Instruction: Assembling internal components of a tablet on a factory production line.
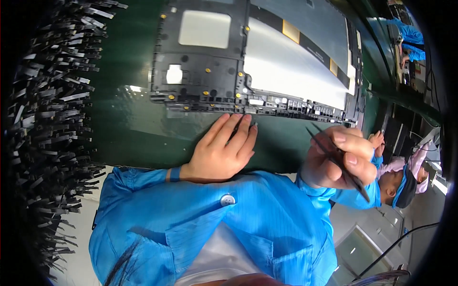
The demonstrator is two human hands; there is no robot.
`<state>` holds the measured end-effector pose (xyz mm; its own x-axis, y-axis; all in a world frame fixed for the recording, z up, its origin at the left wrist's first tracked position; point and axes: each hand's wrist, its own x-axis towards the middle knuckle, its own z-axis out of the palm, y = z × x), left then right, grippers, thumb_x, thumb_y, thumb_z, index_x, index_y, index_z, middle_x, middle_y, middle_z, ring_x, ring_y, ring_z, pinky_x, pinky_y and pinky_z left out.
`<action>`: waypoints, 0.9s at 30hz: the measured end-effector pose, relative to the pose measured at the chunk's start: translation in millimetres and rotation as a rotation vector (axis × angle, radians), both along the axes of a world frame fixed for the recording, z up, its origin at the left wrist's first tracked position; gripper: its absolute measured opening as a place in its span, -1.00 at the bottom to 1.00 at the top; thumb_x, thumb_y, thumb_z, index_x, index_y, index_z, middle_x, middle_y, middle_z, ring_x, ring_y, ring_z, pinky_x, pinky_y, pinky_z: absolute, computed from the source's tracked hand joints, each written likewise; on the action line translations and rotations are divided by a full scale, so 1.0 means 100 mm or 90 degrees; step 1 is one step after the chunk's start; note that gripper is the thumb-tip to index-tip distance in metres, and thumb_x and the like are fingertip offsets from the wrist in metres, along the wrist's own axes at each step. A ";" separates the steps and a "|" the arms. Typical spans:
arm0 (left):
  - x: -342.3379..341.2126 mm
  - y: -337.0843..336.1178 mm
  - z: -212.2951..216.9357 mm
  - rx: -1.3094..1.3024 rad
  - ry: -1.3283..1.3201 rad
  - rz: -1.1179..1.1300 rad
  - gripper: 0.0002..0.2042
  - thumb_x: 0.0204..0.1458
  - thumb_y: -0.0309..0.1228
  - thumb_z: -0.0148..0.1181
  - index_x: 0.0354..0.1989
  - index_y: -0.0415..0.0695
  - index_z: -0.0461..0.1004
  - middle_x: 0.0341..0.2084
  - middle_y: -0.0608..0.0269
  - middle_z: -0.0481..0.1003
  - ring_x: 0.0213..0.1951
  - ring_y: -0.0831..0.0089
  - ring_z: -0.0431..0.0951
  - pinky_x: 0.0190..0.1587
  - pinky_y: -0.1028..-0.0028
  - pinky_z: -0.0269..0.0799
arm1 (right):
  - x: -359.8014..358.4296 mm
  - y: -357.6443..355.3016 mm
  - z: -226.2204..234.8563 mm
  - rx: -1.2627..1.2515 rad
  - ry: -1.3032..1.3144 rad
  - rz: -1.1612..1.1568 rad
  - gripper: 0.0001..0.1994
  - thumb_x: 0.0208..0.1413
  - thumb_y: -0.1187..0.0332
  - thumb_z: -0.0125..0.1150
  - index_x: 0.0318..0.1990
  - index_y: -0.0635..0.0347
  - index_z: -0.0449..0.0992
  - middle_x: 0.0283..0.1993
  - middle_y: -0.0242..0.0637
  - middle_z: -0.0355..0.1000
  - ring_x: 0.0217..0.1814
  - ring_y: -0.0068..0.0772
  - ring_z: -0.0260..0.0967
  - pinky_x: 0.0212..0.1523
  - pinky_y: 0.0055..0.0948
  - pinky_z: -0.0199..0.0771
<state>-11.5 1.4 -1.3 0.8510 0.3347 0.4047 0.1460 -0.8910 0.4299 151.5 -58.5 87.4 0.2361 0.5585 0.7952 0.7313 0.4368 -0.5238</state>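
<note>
Black slim metal tweezers sit pinched in the right hand. Beside it, the left hand rests flat and open on the green mat, fingertips seemingly touching the black rectangular device frame.

Glossy dark green workbench, pale floor below.

open device chassis on mat, strip pile at its left, tweezers right of it

The person wears a bright blue smock with finely ribbed fabric, a round white snap button at the chest, and banded cuffs; hands bare.
</note>
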 end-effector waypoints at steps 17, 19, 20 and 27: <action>0.04 -0.04 0.02 0.031 0.032 0.008 -0.60 -0.15 -0.22 0.19 -0.11 -0.13 0.48 -0.09 0.14 0.45 -0.03 0.20 0.44 0.11 0.24 0.36 | -0.06 -0.57 -0.74 -0.370 0.563 -0.079 -0.82 0.04 0.59 0.25 -0.22 0.39 0.41 -0.23 -0.04 0.52 -0.35 -0.48 0.48 -0.31 -0.54 0.53; 0.04 -0.04 0.03 0.031 0.036 0.008 -0.60 -0.14 -0.22 0.19 -0.11 -0.13 0.48 -0.09 0.14 0.45 -0.03 0.20 0.44 0.11 0.24 0.36 | -0.06 -0.56 -0.71 -0.390 0.551 -0.090 -0.82 0.01 0.60 0.27 -0.24 0.40 0.43 -0.24 -0.05 0.53 -0.36 -0.46 0.48 -0.31 -0.54 0.53; 0.04 -0.04 0.03 0.033 0.039 0.008 -0.61 -0.14 -0.22 0.18 -0.10 -0.12 0.48 -0.09 0.14 0.45 -0.02 0.19 0.44 0.12 0.23 0.36 | -0.06 -0.55 -0.71 -0.409 0.538 -0.101 -0.82 -0.02 0.61 0.29 -0.26 0.41 0.44 -0.25 -0.05 0.53 -0.36 -0.45 0.49 -0.32 -0.53 0.53; 0.05 -0.04 -0.02 0.054 0.009 0.021 -0.70 -0.05 -0.24 0.14 -0.18 -0.14 0.51 -0.12 0.10 0.48 -0.06 0.18 0.47 0.10 0.24 0.38 | -0.11 -0.55 -0.72 -0.323 -0.004 -0.074 -0.74 -0.26 0.62 0.45 -0.38 0.35 0.48 -0.34 -0.08 0.52 -0.32 -0.23 0.55 -0.34 -0.43 0.54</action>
